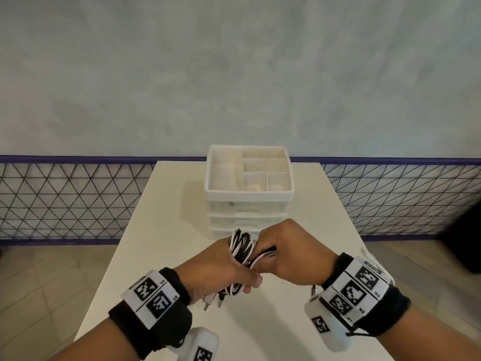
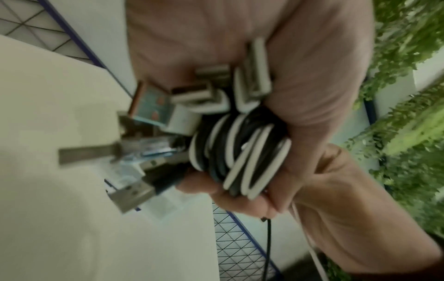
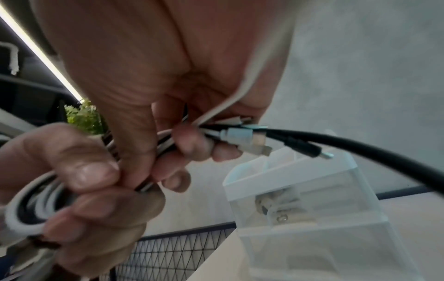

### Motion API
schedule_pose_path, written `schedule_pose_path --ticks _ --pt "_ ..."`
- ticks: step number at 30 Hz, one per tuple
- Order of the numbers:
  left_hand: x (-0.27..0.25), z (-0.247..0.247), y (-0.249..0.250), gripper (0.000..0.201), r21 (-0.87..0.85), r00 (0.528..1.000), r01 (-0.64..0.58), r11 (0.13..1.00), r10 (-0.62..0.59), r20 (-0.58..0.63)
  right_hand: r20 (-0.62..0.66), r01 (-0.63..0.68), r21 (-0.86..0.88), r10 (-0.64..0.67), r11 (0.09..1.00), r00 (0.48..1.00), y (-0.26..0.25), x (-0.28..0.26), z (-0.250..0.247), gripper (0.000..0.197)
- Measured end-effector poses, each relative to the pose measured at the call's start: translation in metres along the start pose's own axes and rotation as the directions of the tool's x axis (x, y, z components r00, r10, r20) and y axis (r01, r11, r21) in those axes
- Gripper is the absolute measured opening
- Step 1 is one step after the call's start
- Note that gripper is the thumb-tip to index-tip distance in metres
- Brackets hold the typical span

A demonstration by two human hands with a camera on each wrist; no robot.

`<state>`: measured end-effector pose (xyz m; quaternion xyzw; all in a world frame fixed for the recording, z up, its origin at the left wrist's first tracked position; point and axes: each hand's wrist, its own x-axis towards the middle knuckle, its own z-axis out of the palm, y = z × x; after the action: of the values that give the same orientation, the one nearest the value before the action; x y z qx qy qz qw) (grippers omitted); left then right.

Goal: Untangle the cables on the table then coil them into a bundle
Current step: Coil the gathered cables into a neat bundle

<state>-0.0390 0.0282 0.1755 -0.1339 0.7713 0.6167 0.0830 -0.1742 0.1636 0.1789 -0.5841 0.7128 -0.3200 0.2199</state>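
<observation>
A coil of black and white cables (image 1: 242, 247) is wound around my left hand (image 1: 221, 267), which grips it above the table. In the left wrist view the coil (image 2: 242, 155) sits in the curled fingers, with several USB plugs (image 2: 153, 106) sticking out below. My right hand (image 1: 283, 254) pinches the loose cable ends beside the coil. The right wrist view shows its fingers (image 3: 192, 144) closed on small connector tips (image 3: 254, 142) and a black cable (image 3: 360, 148) trailing off right.
A white drawer organizer (image 1: 249, 188) with an open compartment tray on top stands just behind my hands on the white table (image 1: 161, 230). A wire-mesh fence (image 1: 65, 199) and a pale wall lie behind. The table's edges are close on both sides.
</observation>
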Motion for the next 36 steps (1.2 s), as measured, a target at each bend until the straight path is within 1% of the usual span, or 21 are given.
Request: schedule_pose_path --ticks 2,3,5,8,9,12,13,14,16,18,20,22,24,26,28,29,31,32,33,34,36 --pt "-0.002 -0.002 0.001 0.005 -0.024 0.999 0.003 1.0 -0.004 -0.045 -0.061 0.006 0.059 -0.002 0.998 0.998 0.003 -0.001 -0.006 0.014" --pt "-0.003 -0.004 0.001 0.005 -0.04 0.997 -0.001 0.999 -0.001 -0.073 -0.093 0.003 0.093 0.006 0.996 0.996 0.007 -0.002 -0.01 0.016" --pt "-0.004 -0.008 0.003 0.009 -0.066 0.993 -0.004 0.998 -0.004 -0.117 -0.173 -0.006 0.128 0.029 0.992 0.985 0.012 -0.003 -0.013 0.021" --pt "-0.005 -0.008 0.007 0.018 -0.054 0.992 0.017 0.998 -0.023 -0.121 -0.248 0.021 0.125 0.011 0.992 0.969 0.012 -0.004 -0.006 0.014" --pt "-0.004 -0.006 0.007 0.02 -0.038 0.993 0.018 0.999 -0.022 -0.116 -0.259 0.031 0.12 0.001 0.992 0.966 0.011 -0.004 -0.003 0.012" --pt "-0.002 -0.002 0.01 0.001 -0.021 0.991 -0.018 1.0 0.015 -0.133 -0.262 0.05 0.064 -0.031 0.997 0.965 0.008 -0.002 0.002 0.008" --pt "-0.002 -0.002 0.01 0.003 -0.026 0.988 -0.023 0.999 0.019 -0.154 -0.27 0.048 0.05 -0.032 0.998 0.962 0.006 -0.001 0.001 0.008" --pt "-0.002 -0.003 0.01 0.009 -0.034 0.986 -0.022 0.999 0.016 -0.168 -0.285 0.037 0.048 -0.022 0.998 0.958 0.005 -0.001 0.0 0.011" --pt "-0.002 -0.005 0.012 0.018 -0.09 0.984 -0.018 0.996 0.001 -0.18 -0.335 0.016 0.036 -0.003 0.999 0.942 0.005 -0.001 -0.002 0.02" --pt "-0.002 -0.008 0.012 0.016 -0.19 0.981 -0.038 0.981 0.001 -0.192 -0.378 0.022 0.008 -0.017 1.0 0.925 0.007 0.0 -0.003 0.022" --pt "-0.003 -0.009 0.011 0.015 -0.248 0.976 -0.069 0.966 0.014 -0.215 -0.396 0.028 0.053 -0.005 0.998 0.918 0.007 0.001 0.0 0.017" --pt "-0.003 -0.008 0.012 0.012 -0.215 0.971 -0.102 0.971 0.051 -0.232 -0.401 0.058 0.048 -0.033 0.997 0.915 0.006 0.003 0.006 0.011" --pt "-0.002 -0.006 0.012 0.007 -0.165 0.963 -0.122 0.979 0.077 -0.26 -0.388 0.08 0.011 -0.07 0.997 0.919 0.003 0.005 0.01 0.011" --pt "-0.001 -0.005 0.012 0.005 -0.134 0.955 -0.118 0.984 0.076 -0.287 -0.387 0.087 0.009 -0.077 0.996 0.919 0.002 0.006 0.012 0.011" --pt "-0.001 -0.005 0.011 0.017 -0.145 0.952 -0.124 0.982 0.077 -0.295 -0.384 0.087 0.053 -0.06 0.995 0.921 0.002 0.007 0.012 0.012" --pt "-0.001 -0.006 0.01 0.019 -0.177 0.95 -0.132 0.975 0.074 -0.302 -0.383 0.078 0.101 -0.034 0.992 0.923 0.002 0.007 0.013 0.016" --pt "0.0 -0.008 0.009 0.016 -0.278 0.941 -0.159 0.947 0.06 -0.333 -0.382 0.067 0.243 0.032 0.968 0.923 0.001 0.007 0.015 0.021" --pt "0.0 -0.009 0.009 0.016 -0.317 0.939 -0.169 0.933 0.054 -0.341 -0.392 0.073 0.296 0.052 0.952 0.919 0.001 0.007 0.016 0.02" --pt "0.0 -0.009 0.009 0.022 -0.339 0.94 -0.175 0.924 0.054 -0.337 -0.409 0.081 0.329 0.064 0.941 0.91 0.001 0.008 0.018 0.018" --pt "0.0 -0.01 0.01 0.025 -0.342 0.943 -0.177 0.923 0.061 -0.326 -0.426 0.091 0.347 0.071 0.933 0.902 0.0 0.009 0.02 0.017" --pt "0.0 -0.009 0.014 0.02 -0.304 0.948 -0.175 0.937 0.077 -0.309 -0.447 0.114 0.369 0.068 0.923 0.892 -0.003 0.011 0.023 0.017"
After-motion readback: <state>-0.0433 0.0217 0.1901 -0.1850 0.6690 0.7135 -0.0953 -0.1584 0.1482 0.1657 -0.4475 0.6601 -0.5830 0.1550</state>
